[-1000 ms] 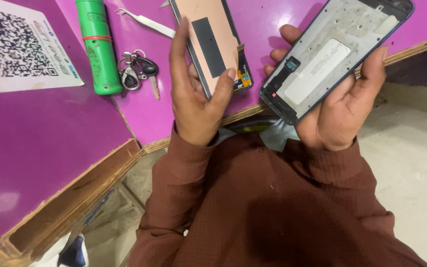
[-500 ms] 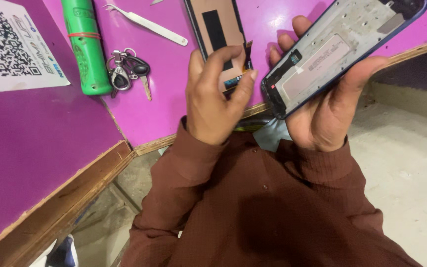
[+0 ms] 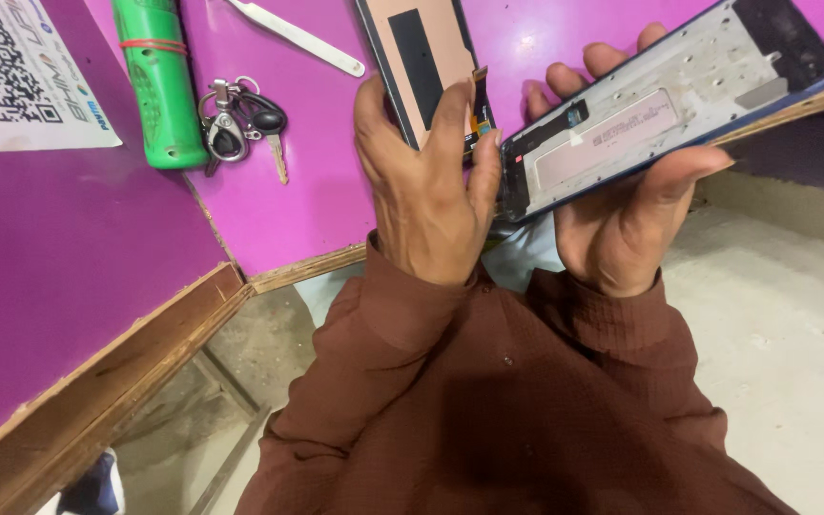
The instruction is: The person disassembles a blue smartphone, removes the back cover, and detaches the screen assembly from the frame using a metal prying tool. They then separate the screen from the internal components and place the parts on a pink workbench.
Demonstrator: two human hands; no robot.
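Observation:
My left hand (image 3: 426,186) grips a detached phone screen panel (image 3: 422,59), its copper-coloured back facing me with a black strip and an orange flex cable at its lower edge. My right hand (image 3: 622,205) cradles a blue phone frame (image 3: 665,110), open side up, showing a grey metal midplate and dark parts near the lower end. The two pieces sit side by side, almost touching near my left fingertips. Both are held above the edge of a purple table (image 3: 317,210). Brown sleeves cover both arms.
On the table lie a green cylinder (image 3: 156,81) with a red band, a bunch of keys (image 3: 240,122), a flat white pry tool (image 3: 298,36) and a white printed sheet (image 3: 16,81). A wooden edge (image 3: 126,358) borders the table; concrete floor lies below.
Both hands have shifted slightly right and up in view. The phone frame has tilted flatter, and the screen panel now stands closer to it.

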